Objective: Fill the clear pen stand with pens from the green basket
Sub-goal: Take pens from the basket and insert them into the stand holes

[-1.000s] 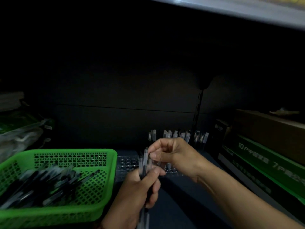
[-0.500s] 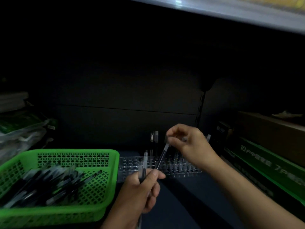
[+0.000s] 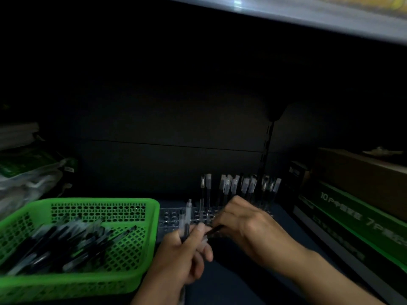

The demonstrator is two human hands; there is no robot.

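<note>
A green mesh basket (image 3: 141,216) at the lower left holds several dark pens (image 3: 61,245). Behind my hands lies the clear pen stand (image 3: 171,216), with several pens (image 3: 240,186) upright along its far right rows. My left hand (image 3: 182,258) grips a bundle of pens, one clear-capped pen (image 3: 187,214) sticking up from the fist. My right hand (image 3: 244,223) has come to the left hand and pinches a dark pen (image 3: 214,230) from that bundle. The picture is dim and blurred.
A green and black printed box (image 3: 352,219) and a brown carton (image 3: 361,177) stand at the right. Plastic-wrapped packs (image 3: 28,172) lie at the left behind the basket. A dark shelf back and an overhead shelf edge (image 3: 308,16) close the space.
My right hand set a pen at the stand's far rows, then came back down to the left hand and now pinches another pen from the bundle. The left hand stayed put.
</note>
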